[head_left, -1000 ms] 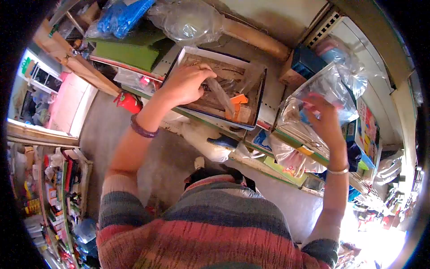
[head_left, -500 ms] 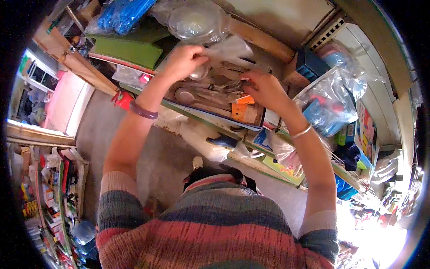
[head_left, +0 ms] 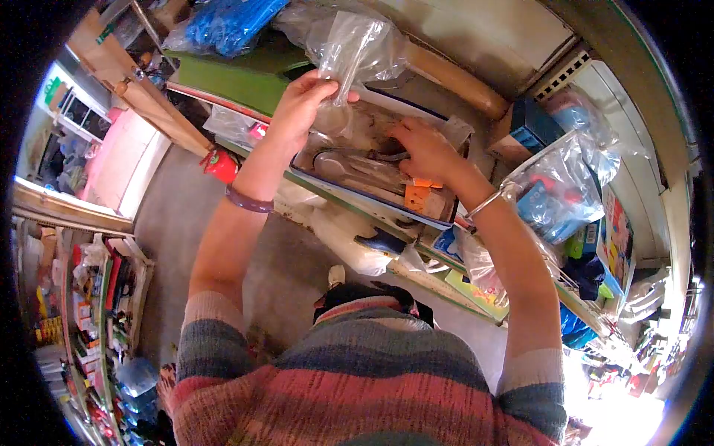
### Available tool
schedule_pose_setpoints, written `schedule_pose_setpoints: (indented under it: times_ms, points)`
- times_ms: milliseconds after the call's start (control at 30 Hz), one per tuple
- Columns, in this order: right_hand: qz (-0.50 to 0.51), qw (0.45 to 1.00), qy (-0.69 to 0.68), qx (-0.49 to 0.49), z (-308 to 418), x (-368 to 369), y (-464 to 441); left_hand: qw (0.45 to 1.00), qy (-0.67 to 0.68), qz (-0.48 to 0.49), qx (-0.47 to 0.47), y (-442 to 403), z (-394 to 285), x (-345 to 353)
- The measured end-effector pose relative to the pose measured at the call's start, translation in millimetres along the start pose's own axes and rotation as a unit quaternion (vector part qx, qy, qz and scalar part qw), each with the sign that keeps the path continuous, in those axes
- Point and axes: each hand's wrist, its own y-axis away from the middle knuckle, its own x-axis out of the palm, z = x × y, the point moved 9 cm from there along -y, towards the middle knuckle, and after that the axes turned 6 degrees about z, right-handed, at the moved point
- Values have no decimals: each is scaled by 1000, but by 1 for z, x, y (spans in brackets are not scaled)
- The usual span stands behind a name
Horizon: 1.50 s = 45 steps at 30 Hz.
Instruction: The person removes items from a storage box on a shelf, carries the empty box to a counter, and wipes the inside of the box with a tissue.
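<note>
My left hand (head_left: 303,104) is closed on a clear plastic sleeve (head_left: 355,56), which stands up above the fingers. Just below that hand shows a round, pale, spoon-like end (head_left: 332,120); I cannot tell whether it belongs to the sleeve. My right hand (head_left: 428,151) reaches into a shallow box (head_left: 364,195) with a pale, dark-edged rim. Its thumb and index finger are apart, over metal utensils. Several spoons (head_left: 331,162) and other long-handled utensils lie in the box, some in clear wrap. An orange packet (head_left: 426,199) is at its right end, below my right hand.
A green box (head_left: 230,78) and a blue plastic-wrapped bundle (head_left: 227,26) are at the back left. A cardboard roll (head_left: 457,78) lies behind the box. Right of it are a dark blue box (head_left: 528,123) and bagged goods (head_left: 558,193). A red fire extinguisher (head_left: 221,165) stands left.
My left hand has raised the clear plastic sleeve, which was stretched rightward and is now upright. My right hand has moved left and down over the utensils. The view has shifted slightly.
</note>
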Motion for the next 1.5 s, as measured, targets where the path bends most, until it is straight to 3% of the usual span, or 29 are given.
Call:
schedule_pose_setpoints:
  times_ms: [267, 467, 567, 700, 867, 967, 1100, 1267, 1333, 1433, 1467, 1500]
  points:
    - [8, 999, -2, 34, -24, 12, 1, 999, 16, -26, 45, 15, -17, -1]
    - [43, 997, 50, -31, -3, 14, 6, 991, -60, -51, 109, 21, -34, 0]
    - [12, 992, 86, -96, 1, 18, 2, 985, -92, -72, 128, 24, -42, -1]
    - [23, 996, 65, -65, 3, 8, 3, 979, -115, -94, 143, 32, -51, 1]
    - [1, 999, -12, -40, 9, -14, 11, 971, -144, -118, 152, 42, -59, -1]
    - [-102, 984, -49, -136, 14, -39, 18, 978, -94, -116, 148, 43, -59, -9]
    - [-118, 978, -121, -123, -4, -52, 20, 976, -7, -128, 179, 54, -78, -22]
    - [-135, 968, -207, -54, -16, -88, 20, 961, -22, -189, 200, 74, -103, -44]
    - [-124, 957, -262, -1, -24, -96, 16, 959, -24, -186, 210, 75, -104, -54]
    - [-201, 937, -284, -28, -26, -122, 18, 960, -19, -206, 191, 78, -100, -56]
    - [-220, 923, -314, -17, -32, -126, 20, 961, -4, -209, 180, 78, -96, -56]
    - [-233, 876, -421, -14, -37, -126, 21, 962, -4, -209, 176, 77, -93, -57]
